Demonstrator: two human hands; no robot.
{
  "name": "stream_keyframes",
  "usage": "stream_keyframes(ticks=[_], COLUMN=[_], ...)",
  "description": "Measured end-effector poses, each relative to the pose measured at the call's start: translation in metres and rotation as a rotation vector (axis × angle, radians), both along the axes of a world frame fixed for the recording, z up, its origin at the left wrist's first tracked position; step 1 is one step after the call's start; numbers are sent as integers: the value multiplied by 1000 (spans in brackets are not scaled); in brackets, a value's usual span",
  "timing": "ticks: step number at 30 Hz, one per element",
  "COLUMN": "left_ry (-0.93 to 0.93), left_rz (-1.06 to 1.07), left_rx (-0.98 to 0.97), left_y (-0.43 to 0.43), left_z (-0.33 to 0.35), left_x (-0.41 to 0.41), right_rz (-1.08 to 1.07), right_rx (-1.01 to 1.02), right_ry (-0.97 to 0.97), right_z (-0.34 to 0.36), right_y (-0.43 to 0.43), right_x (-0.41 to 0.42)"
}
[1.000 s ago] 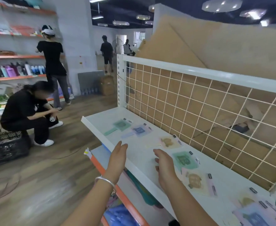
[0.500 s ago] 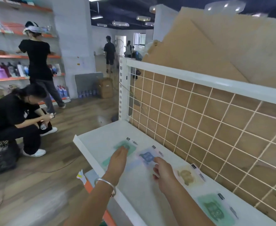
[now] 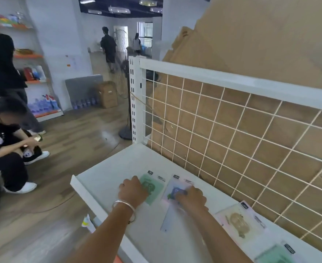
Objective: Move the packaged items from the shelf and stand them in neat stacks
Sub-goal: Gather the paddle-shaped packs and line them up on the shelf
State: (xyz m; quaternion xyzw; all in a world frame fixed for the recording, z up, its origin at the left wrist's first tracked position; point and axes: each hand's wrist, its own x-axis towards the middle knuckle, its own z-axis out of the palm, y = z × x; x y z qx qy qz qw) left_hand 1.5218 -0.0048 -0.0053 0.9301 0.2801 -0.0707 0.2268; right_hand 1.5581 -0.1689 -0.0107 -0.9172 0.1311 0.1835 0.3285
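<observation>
- Half a second earlier the left hand [image 3: 132, 188] was stretched out with straight fingers just short of the green packet [image 3: 153, 188]; now its fingers are curled down onto that packet's near-left part, and the packet is held there.
- The right hand [image 3: 191, 198], earlier beside the blue packet [image 3: 173, 193], is now laid over it with bent fingers; whether the packet is gripped or merely pressed cannot be told, as the fingertips are blurred.
- Both packets are seen nearer the left end of the view than before, and larger.
- A silver bangle [image 3: 124, 205] is worn on the left wrist.
- The white shelf [image 3: 103, 177], edged by a raised front lip, is backed by a wire grid panel [image 3: 232, 130], with cardboard sheets [image 3: 270, 44] stacked behind.
- Four packets are held on the shelf, all lying flat in a row: the green and blue ones side by side under the hands, a tan packet [image 3: 238, 223] to their right, and a second green packet [image 3: 274, 255] at the lower right edge, partly cut off.
</observation>
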Motion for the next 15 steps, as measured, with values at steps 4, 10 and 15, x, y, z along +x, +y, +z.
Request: stream_keyframes(ticks=[4,10,15], left_ry=[62,76,98], left_rz=[-110,-189,-240], left_rx=[71,-129,-410], left_y=[8,27,42], left_z=[-2,-2,-2], left_x=[17,33,44], right_rz=[61,89,-44], right_rx=[-96,-231,-164], right_ry=[-93,-112,20], right_z=[-6,-4,2], right_y=[10,17,6], right_x=[-6,-4,5])
